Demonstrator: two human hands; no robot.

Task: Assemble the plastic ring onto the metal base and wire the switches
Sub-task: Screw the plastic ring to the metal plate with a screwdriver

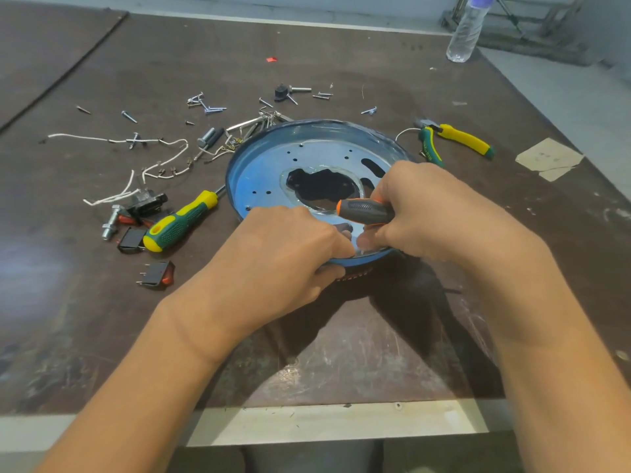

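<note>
A round metal base covered in blue film lies in the middle of the table, with a dark cut-out at its centre. A dark plastic ring shows under its near rim. My left hand grips that near rim, fingers curled over the edge. My right hand holds an orange and grey screwdriver whose handle points left; its tip is hidden behind my fingers. Black rocker switches with red buttons lie to the left, beside white wires.
A green and yellow screwdriver lies left of the base. Pliers with yellow and green handles sit at the right. Several loose screws and bolts are scattered behind and to the left. A water bottle stands at the far right edge.
</note>
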